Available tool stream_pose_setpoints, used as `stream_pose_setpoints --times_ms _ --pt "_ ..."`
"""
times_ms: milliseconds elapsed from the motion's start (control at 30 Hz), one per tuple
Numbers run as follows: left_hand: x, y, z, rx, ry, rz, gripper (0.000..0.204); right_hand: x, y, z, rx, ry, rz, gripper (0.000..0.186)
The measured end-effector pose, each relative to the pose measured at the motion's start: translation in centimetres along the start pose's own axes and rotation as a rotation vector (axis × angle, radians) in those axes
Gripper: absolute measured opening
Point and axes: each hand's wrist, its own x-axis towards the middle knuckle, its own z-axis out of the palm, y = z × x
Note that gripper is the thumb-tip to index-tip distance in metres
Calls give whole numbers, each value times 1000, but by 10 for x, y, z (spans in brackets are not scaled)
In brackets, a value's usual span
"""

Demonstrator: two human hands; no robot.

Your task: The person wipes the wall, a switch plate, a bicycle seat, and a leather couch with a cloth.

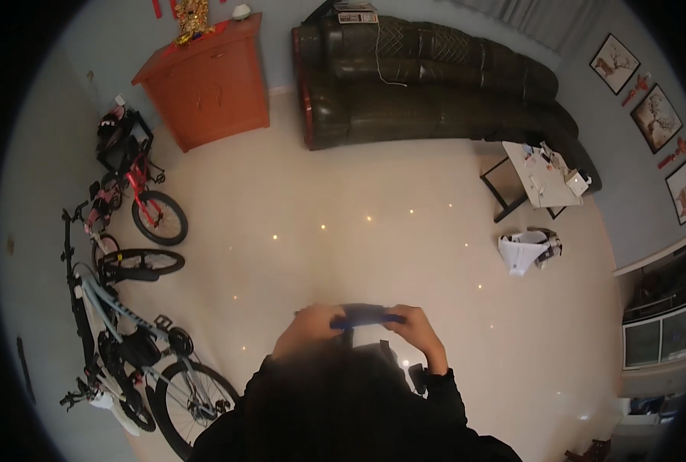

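Observation:
Close to my body at the lower middle, a dark blue, band-like thing [367, 314] stretches between my two hands. My left hand [310, 326] is closed on its left end. On the other end, my right hand [417, 327] grips with bent fingers. The exact kind of this blue thing cannot be made out. Just beneath it shows a white object [370, 334] with dark edges, mostly hidden by a dark shape and my black sleeves. A small black part [417, 377] sticks out by my right wrist.
Along the left wall stand several bicycles, among them a grey-blue one [127, 312] and a red one [139, 181]. A reddish wooden cabinet [204, 92] and a dark leather sofa [404, 104] line the back. At right are a small table [529, 173] and a white bag [521, 252].

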Motion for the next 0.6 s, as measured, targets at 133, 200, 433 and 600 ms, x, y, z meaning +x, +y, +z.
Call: stream_pose_setpoints --times_ms 133,200,433,600 --pt "118 8 -23 194 -41 8 25 63 26 -83 58 347 64 16" --pt "181 10 -36 266 -79 18 19 93 29 -123 145 415 184 16" --pt "388 1 -72 392 28 223 18 238 102 -247 94 470 233 15" --pt "501 -16 -123 232 -2 16 26 394 104 -346 -4 319 91 19"
